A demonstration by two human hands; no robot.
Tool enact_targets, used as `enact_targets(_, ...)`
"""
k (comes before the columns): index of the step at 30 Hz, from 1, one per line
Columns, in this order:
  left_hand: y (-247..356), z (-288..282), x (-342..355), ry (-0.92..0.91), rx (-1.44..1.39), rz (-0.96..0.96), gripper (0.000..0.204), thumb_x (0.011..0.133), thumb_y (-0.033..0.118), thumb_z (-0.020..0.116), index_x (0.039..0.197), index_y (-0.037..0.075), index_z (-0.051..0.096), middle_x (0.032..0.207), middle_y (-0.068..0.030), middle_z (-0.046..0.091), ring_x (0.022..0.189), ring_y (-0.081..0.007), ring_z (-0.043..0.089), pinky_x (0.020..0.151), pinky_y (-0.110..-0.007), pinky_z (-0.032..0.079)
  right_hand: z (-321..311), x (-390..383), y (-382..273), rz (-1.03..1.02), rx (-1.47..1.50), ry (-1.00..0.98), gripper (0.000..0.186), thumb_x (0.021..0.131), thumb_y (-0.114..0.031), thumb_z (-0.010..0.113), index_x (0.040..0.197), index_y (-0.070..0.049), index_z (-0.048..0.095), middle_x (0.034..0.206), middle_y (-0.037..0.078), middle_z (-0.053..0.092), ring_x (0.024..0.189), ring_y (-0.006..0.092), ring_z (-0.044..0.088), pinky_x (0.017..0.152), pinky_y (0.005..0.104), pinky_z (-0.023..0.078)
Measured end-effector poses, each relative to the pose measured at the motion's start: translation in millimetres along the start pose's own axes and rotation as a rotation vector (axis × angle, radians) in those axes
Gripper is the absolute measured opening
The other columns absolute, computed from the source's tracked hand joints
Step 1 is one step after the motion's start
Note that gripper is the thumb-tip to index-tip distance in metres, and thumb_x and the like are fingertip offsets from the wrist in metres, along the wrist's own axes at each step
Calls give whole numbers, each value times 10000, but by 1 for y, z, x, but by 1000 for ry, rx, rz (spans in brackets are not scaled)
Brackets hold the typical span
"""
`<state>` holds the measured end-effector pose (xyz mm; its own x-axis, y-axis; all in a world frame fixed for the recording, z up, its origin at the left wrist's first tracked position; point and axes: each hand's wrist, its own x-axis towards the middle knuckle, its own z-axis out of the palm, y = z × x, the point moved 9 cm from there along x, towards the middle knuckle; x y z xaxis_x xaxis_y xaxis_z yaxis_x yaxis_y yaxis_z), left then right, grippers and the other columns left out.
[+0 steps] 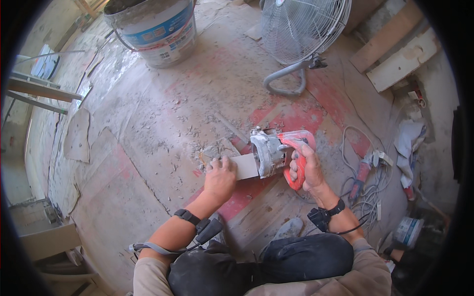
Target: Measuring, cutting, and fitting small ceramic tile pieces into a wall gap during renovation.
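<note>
My right hand [308, 170] is wrapped round the red handle of a dust-covered power saw [270, 154], which looks like a handheld circular cutter. Under the saw's metal base lies one end of a pale rectangular strip of tile or board [246, 166]. The other end of this strip is held by my left hand [220, 178], its fingers curled over it. The saw's blade cannot be made out. Grey dust and chips lie on the floor around the strip.
A large white bucket [160, 37] with a blue label stands at the far left. Far right of it is a floor fan [301, 29]. Coiled cables [370, 192] and another red-handled tool [362, 175] lie to the right. Boards [402, 59] lean by the right wall.
</note>
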<state>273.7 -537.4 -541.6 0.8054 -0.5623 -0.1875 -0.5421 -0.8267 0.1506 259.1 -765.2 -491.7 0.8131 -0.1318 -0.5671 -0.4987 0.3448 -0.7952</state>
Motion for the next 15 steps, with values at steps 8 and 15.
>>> enact_targets(8, -1, 2, 2, -1, 7, -9, 511, 792, 256, 714, 1243, 63, 570, 1355, -192, 504, 1167, -399, 535, 939, -479, 486, -2, -10, 6, 15, 72, -14, 427, 968, -482, 544, 994, -56, 564, 624, 20, 493, 458, 112, 455, 417, 275, 411)
enact_targets(15, -2, 6, 2, -12, -10, -34, 546, 780, 266, 730, 1258, 63, 565, 1339, -196, 515, 1195, -415, 523, 971, -488, 478, -13, -22, 14, 27, 76, -1, 431, 944, -520, 535, 912, -89, 532, 606, 24, 508, 440, 133, 465, 415, 291, 407)
